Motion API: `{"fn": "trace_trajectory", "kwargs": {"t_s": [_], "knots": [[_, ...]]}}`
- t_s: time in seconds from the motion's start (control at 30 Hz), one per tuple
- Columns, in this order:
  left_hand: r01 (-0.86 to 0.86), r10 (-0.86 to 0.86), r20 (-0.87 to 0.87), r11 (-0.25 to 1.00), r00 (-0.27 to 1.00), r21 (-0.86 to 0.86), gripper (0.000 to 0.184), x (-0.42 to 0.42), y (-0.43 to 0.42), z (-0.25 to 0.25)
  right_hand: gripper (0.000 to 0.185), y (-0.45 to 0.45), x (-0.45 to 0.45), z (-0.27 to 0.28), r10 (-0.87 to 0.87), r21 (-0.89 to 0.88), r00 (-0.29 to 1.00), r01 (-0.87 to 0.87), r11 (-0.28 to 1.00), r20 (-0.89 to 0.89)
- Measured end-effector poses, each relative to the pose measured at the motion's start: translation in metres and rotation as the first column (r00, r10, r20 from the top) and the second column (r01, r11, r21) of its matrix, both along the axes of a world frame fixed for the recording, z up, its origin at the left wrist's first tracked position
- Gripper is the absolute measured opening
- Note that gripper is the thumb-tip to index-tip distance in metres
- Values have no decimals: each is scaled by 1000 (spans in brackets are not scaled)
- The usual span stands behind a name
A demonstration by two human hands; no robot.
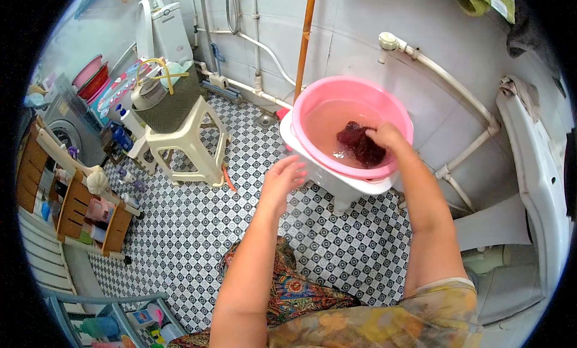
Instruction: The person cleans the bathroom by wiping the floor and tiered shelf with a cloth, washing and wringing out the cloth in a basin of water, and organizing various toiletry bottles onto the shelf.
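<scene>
A pink basin with reddish water rests on a white stool against the wall. Bunched dark red cloth lies partly in the water at the basin's right side. My right hand reaches over the rim, its fingers closed on the edge of this wet cloth. My left hand hovers in the air to the left of the basin, fingers apart and holding nothing. It touches neither the basin nor the stool.
A cream plastic stool carrying a dark basket stands at the left. A wooden pole leans behind the basin. White pipes run along the wall, beside a white sink. A wooden shelf and washing machine are far left.
</scene>
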State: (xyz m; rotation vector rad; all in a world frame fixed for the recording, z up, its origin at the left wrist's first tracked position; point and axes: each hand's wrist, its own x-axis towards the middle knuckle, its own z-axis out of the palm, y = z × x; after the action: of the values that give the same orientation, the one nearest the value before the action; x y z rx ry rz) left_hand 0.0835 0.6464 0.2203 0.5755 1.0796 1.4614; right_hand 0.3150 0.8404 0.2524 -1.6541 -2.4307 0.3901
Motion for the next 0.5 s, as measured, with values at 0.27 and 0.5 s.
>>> {"fn": "trace_trajectory", "kwargs": {"t_s": [0.27, 0.5], "knots": [[-36, 34, -42, 998, 999, -46, 34, -6, -7, -12, 29, -11, -4, 35, -109, 42, 891, 141, 989, -441], [-143, 151, -24, 972, 988, 188, 31, -35, -29, 38, 29, -16, -8, -8, 4, 13, 999, -4, 1000, -34]]}}
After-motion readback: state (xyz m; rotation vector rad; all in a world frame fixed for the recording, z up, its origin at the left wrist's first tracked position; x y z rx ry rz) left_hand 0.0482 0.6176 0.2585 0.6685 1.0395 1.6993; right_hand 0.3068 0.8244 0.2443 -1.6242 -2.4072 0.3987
